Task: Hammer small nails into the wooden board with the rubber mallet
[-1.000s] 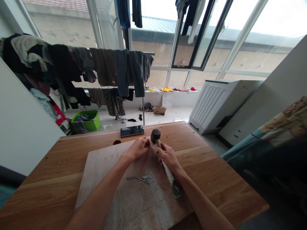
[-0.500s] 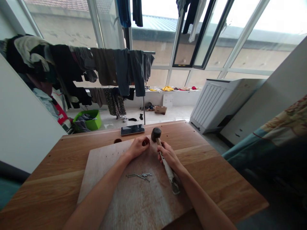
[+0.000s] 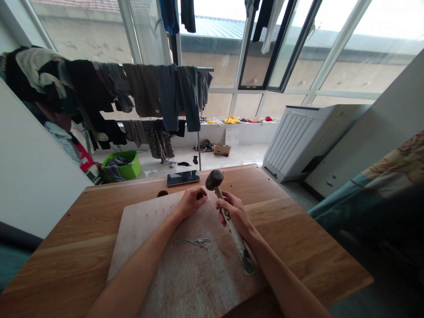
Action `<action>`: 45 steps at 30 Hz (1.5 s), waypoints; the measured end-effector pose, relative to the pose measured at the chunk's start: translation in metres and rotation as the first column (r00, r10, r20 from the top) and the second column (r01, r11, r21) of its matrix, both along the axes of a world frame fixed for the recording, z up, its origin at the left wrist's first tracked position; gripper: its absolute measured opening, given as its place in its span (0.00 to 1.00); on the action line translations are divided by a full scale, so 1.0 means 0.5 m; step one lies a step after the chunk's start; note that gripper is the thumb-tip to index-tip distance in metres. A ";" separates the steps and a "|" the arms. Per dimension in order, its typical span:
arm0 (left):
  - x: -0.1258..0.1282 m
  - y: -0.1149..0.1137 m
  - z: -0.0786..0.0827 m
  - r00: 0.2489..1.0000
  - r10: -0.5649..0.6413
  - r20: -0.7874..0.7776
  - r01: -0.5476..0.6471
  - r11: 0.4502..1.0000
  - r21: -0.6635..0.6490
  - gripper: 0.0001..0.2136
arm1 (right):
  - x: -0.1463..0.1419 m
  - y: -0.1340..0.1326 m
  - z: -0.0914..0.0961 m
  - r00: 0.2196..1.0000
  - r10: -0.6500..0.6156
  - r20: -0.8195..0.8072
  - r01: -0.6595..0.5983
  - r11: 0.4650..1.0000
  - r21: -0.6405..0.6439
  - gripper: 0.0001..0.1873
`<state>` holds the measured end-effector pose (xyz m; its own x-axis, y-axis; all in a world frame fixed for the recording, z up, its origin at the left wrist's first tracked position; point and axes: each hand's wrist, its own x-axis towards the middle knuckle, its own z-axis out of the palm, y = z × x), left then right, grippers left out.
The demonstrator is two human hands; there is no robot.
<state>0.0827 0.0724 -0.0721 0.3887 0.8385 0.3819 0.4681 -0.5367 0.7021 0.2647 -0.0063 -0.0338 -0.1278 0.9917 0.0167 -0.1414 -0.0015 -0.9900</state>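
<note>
A grainy wooden table (image 3: 294, 229) bears a flat, scuffed, whitish board (image 3: 198, 282). Beyond, a green tub (image 3: 135, 168) holds grey cloth (image 3: 114, 172). A dark-headed mallet (image 3: 231, 226) slants above the board, the right hand (image 3: 236, 208) wrapped round its flaking handle; the left hand (image 3: 191, 203) curls by the far edge, its pinch unclear. Thin metal nails (image 3: 198, 242) lie mid-board

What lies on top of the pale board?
Several slim metal fasteners lie loose on the board. The left hand is near its far edge; whatever the hand and forearm cover can't be seen.
</note>
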 end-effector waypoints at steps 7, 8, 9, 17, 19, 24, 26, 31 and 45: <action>0.000 0.001 -0.004 1.000 0.000 0.022 0.000 1.000 0.003 0.03 | -0.002 -0.021 0.016 0.982 0.021 0.187 -0.038 0.996 0.085 0.16; 0.000 0.002 -0.004 1.000 -0.007 0.026 0.007 1.000 0.004 0.04 | -0.004 -0.022 0.015 0.976 0.012 0.217 -0.032 0.995 0.090 0.17; 0.000 0.002 -0.004 0.999 -0.016 0.030 0.016 1.000 0.005 0.04 | -0.007 -0.023 0.013 0.970 0.007 0.242 -0.030 0.995 0.092 0.17; -0.001 0.002 -0.002 0.999 -0.033 0.033 0.033 0.999 0.003 0.05 | -0.013 -0.022 0.002 0.964 -0.012 0.266 -0.010 0.997 0.080 0.15; 0.000 0.002 -0.002 1.000 -0.004 0.015 0.004 1.000 -0.006 0.04 | -0.011 -0.021 0.003 0.970 -0.020 0.242 0.001 0.997 0.078 0.16; 0.000 0.001 -0.001 1.000 0.017 -0.004 -0.017 1.000 -0.011 0.04 | -0.006 -0.018 0.004 0.974 -0.020 0.225 0.010 0.999 0.047 0.13; 0.000 0.000 0.001 1.000 0.019 -0.006 -0.019 1.000 -0.011 0.04 | -0.005 -0.017 0.003 0.977 -0.026 0.214 0.017 0.999 0.045 0.13; 0.001 -0.002 0.004 1.000 0.015 -0.007 -0.015 1.000 -0.011 0.04 | -0.005 -0.017 0.001 0.980 -0.017 0.197 0.007 0.999 0.051 0.14; -0.009 -0.001 0.010 0.999 -0.009 -0.035 0.007 0.999 -0.034 0.05 | 0.000 -0.008 -0.003 0.977 -0.082 0.198 0.079 0.997 0.024 0.17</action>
